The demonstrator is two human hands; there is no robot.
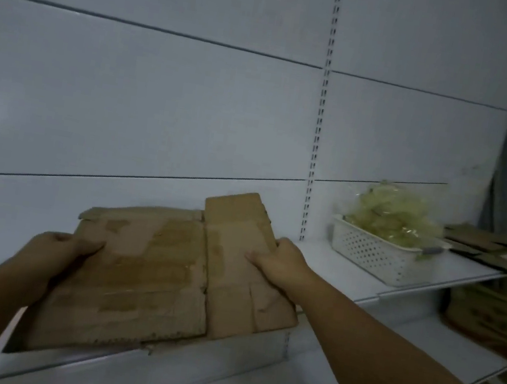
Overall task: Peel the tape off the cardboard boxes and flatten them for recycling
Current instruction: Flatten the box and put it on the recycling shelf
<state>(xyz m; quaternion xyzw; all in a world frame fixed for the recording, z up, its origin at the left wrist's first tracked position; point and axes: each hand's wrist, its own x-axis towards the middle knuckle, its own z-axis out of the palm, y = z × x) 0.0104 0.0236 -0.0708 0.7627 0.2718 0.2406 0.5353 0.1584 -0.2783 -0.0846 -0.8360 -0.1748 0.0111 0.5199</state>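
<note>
Grips flattened box (147, 274) by left edge with left hand (51, 257), fingers curled | pinches its right flap with right hand (281, 263) | holds box tilted, left of white basket (377, 259) | risks sliding off shelf lip (186, 366) on a slackened grip.

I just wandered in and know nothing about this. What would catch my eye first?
First, the flattened brown cardboard box in the middle, over a white metal shelf, gripped at its left edge by the left hand and at its right edge by the right hand. To the right on the shelf stands a white perforated plastic basket heaped with crumpled yellowish clear film, and beyond it lies a pile of flat cardboard pieces.
</note>
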